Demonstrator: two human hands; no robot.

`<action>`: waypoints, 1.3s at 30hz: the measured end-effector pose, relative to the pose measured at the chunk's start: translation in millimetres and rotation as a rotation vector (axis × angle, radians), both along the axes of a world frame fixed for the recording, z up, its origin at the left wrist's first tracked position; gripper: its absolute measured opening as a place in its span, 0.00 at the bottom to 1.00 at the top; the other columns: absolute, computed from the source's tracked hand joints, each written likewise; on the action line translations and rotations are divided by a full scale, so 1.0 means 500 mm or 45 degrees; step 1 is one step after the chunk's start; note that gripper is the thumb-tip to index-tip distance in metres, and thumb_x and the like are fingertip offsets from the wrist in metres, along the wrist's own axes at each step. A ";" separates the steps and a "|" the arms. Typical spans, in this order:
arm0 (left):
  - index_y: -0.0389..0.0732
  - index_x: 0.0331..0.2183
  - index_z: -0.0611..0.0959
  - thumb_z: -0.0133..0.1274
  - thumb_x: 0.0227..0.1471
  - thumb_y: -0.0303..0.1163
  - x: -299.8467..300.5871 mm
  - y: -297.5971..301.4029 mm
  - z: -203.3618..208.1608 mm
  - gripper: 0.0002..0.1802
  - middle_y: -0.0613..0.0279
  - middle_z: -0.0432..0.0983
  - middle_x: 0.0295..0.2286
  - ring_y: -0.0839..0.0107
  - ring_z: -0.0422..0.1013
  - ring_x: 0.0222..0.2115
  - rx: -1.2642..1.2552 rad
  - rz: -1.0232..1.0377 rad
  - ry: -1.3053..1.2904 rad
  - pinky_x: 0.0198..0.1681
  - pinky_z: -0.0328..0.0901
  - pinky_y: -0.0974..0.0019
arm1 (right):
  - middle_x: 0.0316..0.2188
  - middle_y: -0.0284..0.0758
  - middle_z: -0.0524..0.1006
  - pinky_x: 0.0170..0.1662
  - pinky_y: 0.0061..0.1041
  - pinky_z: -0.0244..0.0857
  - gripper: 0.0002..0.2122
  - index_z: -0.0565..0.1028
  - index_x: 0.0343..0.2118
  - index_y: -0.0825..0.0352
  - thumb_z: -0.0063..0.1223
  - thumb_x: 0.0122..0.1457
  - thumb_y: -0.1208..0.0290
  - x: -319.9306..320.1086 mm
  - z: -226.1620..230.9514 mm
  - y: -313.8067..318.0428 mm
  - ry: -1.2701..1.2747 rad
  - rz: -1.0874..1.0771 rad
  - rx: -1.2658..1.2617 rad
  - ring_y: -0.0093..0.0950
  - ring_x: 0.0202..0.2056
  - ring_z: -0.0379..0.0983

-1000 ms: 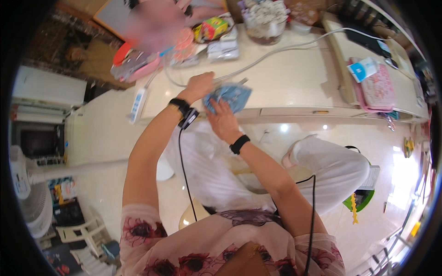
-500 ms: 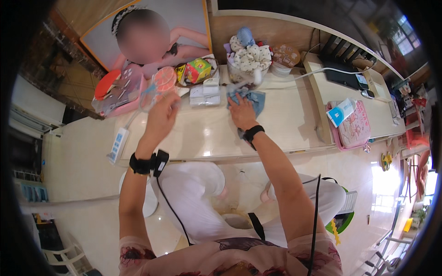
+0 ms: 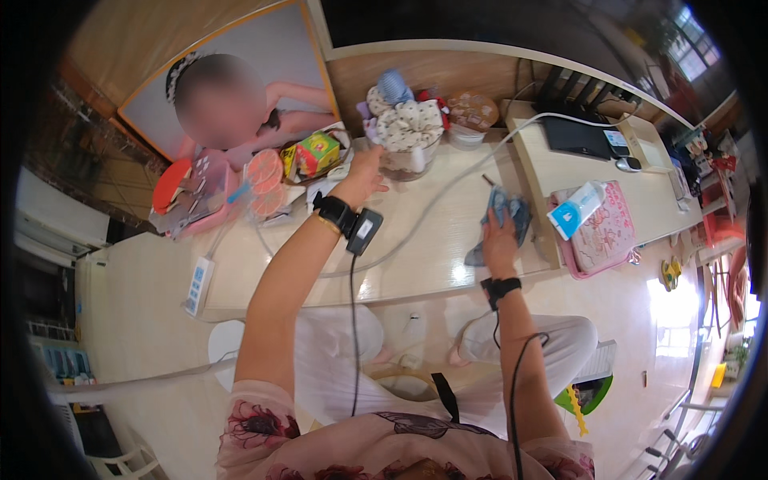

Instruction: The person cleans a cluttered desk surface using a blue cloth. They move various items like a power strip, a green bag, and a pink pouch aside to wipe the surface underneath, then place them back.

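Blue cloth (image 3: pixel 523 218) lies on the tabletop (image 3: pixel 432 268) beneath my right hand (image 3: pixel 500 240), fingers spread, not clamped. I should press evenly and steer clear of the white cable (image 3: pixel 526 122). My left hand (image 3: pixel 364 178) is beside the clear tub (image 3: pixel 414 165); its grip I cannot tell.

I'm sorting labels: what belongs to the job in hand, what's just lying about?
Job in hand: right hand, cloth under it, tabletop; left hand near the bowl, touch unclear.
Lying about: tube, pink case, picture, power strip.
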State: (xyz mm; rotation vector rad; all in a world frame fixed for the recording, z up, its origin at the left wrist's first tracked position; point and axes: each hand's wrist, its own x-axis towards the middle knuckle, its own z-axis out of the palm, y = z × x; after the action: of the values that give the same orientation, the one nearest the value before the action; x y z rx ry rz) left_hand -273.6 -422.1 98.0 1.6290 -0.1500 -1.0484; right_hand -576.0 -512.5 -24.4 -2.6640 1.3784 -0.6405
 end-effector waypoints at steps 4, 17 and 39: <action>0.42 0.50 0.66 0.42 0.54 0.42 0.027 -0.060 -0.016 0.24 0.49 0.62 0.49 0.40 0.65 0.44 -0.144 0.016 0.359 0.39 0.66 0.37 | 0.46 0.51 0.67 0.50 0.39 0.58 0.16 0.71 0.47 0.61 0.46 0.53 0.75 -0.034 0.063 0.065 -0.083 0.096 0.175 0.49 0.42 0.64; 0.34 0.39 0.74 0.38 0.56 0.32 -0.072 0.129 0.061 0.14 0.52 0.75 0.34 0.58 0.74 0.31 -0.194 -0.003 0.377 0.32 0.71 0.51 | 0.45 0.47 0.70 0.47 0.27 0.61 0.24 0.59 0.54 0.70 0.48 0.53 0.77 0.015 0.247 -0.010 -1.054 0.192 0.761 0.35 0.43 0.69; 0.33 0.47 0.68 0.38 0.55 0.28 -0.115 0.539 0.136 0.17 0.59 0.70 0.42 0.70 0.68 0.43 -0.320 0.258 0.350 0.45 0.65 0.67 | 0.50 0.50 0.66 0.56 0.38 0.53 0.18 0.66 0.48 0.73 0.43 0.56 0.71 0.459 0.028 0.002 0.018 1.037 0.090 0.47 0.51 0.61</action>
State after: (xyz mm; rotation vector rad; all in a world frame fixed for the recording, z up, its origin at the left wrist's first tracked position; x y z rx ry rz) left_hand -331.2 -152.6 165.9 1.2339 0.0643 -1.0405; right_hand -346.3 -511.4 -10.4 -2.8097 0.2186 -0.4474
